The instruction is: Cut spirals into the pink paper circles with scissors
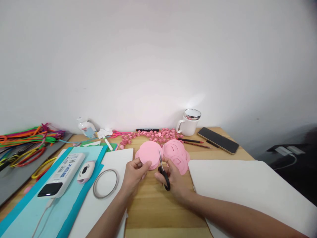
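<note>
My left hand (pixel 135 172) pinches a round pink paper disc (pixel 150 152) near its lower edge, thumb on top. More pink paper shows just under and beside that disc. In my right hand (pixel 174 178) is a pair of black-handled scissors (pixel 163 172), its blades pointing up at the disc's right edge. Whether the blades touch the paper I cannot tell. Right behind the scissors lies a pile of pink paper circles (pixel 177 153) with curved cuts in them. Small pink rolled paper coils (pixel 158 135) are scattered behind the disc.
A white mug (pixel 189 122), pencils (pixel 192 141) and a phone (pixel 219 140) stand or lie at the back right. White sheets (pixel 237 185) flank my arms. On the left are a roll of tape (pixel 106 172), a white power bank (pixel 65 173), teal paper (pixel 85 201) and coloured pipe cleaners (pixel 32 137).
</note>
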Demonstrator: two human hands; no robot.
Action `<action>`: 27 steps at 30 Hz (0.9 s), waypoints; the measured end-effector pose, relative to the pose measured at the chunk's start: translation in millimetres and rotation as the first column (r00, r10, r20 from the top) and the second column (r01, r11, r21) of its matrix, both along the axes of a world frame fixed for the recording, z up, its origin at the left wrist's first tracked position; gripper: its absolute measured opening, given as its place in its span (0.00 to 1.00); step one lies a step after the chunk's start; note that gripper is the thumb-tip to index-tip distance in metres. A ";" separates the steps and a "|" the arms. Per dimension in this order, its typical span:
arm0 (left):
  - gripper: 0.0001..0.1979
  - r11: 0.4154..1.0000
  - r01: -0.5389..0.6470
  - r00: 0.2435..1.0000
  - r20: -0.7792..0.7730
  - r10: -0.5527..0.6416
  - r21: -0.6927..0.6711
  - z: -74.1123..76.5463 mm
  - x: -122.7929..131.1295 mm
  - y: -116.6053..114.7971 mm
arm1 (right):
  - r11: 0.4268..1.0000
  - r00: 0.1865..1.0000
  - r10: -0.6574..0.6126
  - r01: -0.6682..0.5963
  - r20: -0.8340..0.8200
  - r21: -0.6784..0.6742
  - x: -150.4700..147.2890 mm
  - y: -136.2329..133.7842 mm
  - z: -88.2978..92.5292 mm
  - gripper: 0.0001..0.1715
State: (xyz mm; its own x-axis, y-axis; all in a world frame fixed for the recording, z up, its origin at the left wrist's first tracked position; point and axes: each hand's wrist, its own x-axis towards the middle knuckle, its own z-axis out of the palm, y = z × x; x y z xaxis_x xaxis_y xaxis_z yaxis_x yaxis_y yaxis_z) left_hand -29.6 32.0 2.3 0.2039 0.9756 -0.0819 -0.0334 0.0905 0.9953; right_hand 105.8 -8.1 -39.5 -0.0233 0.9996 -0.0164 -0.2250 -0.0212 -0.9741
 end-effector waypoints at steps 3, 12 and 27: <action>0.15 1.000 -0.008 1.000 0.024 0.008 -0.016 1.0 0.6 -0.7 | 1.000 1.000 0.005 -0.005 0.010 -0.008 0.6 -0.6 -1.8 0.27; 0.16 0.998 -0.001 0.997 0.071 0.006 -0.063 5.1 4.3 -2.6 | 0.998 0.997 0.063 -0.062 0.034 -0.027 -0.9 -0.9 -2.6 0.27; 0.17 0.999 0.008 0.998 -0.063 -0.010 -0.038 1.0 1.7 -0.2 | 1.000 0.998 0.012 -0.010 -0.065 0.028 1.0 2.1 2.3 0.31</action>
